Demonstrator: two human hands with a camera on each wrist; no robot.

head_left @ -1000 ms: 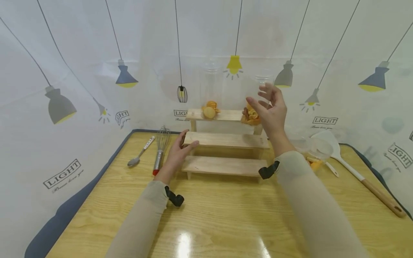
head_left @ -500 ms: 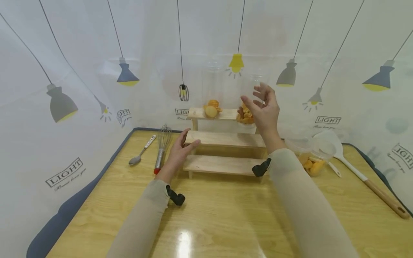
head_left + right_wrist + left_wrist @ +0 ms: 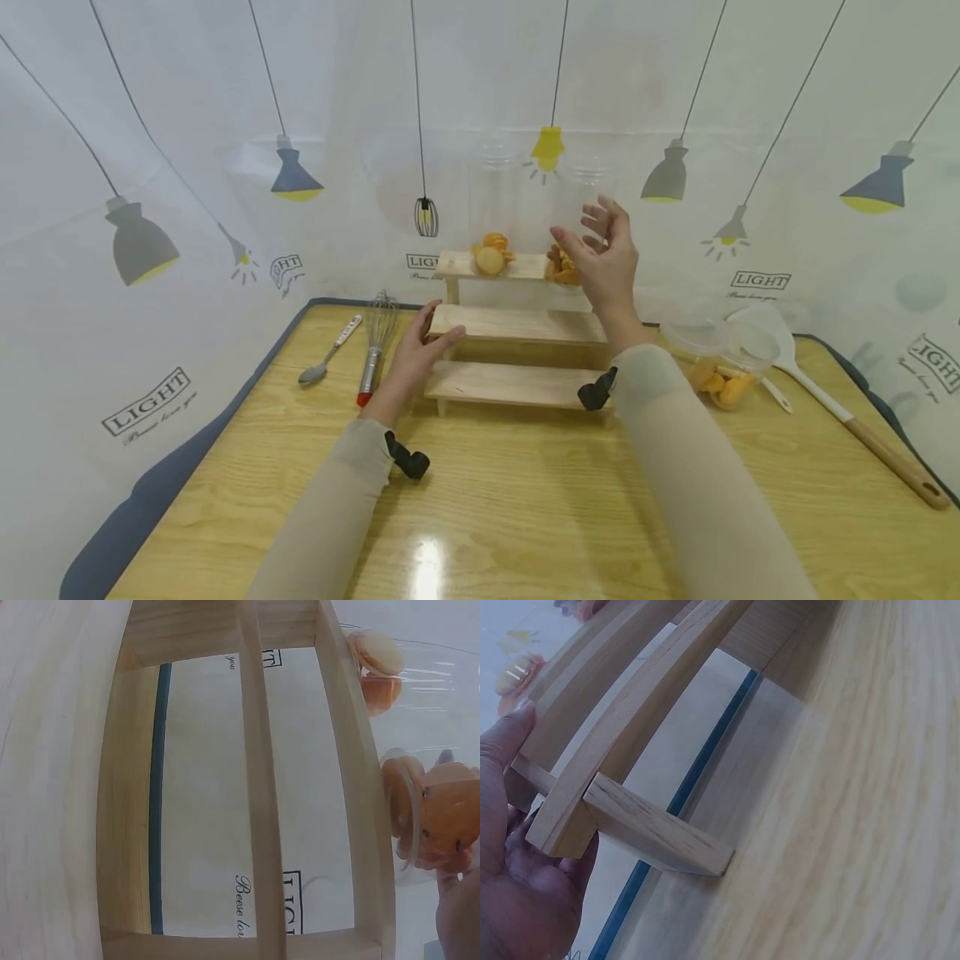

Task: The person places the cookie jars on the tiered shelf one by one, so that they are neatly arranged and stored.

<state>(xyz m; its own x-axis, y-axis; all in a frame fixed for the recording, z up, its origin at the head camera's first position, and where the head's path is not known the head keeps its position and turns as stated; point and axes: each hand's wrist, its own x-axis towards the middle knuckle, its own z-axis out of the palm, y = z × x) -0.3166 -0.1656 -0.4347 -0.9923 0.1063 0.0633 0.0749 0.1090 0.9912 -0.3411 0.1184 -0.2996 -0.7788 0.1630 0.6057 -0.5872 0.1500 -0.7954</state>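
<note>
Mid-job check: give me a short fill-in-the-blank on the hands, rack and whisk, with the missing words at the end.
1. The left hand grips the left end of the wooden rack at its ______ shelf.
2. The right hand is around the right jar, at the rack's ______ shelf.
3. The whisk lies between the rack and the ______.
4. The whisk's handle tip is ______.

Missing words: middle; top; spoon; red.

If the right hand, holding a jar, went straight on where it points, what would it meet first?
Probably the lamp-print backdrop: the right hand, curled around the clear jar, points up and toward it, with the second jar off to the left. The gap's depth is unclear.
</note>
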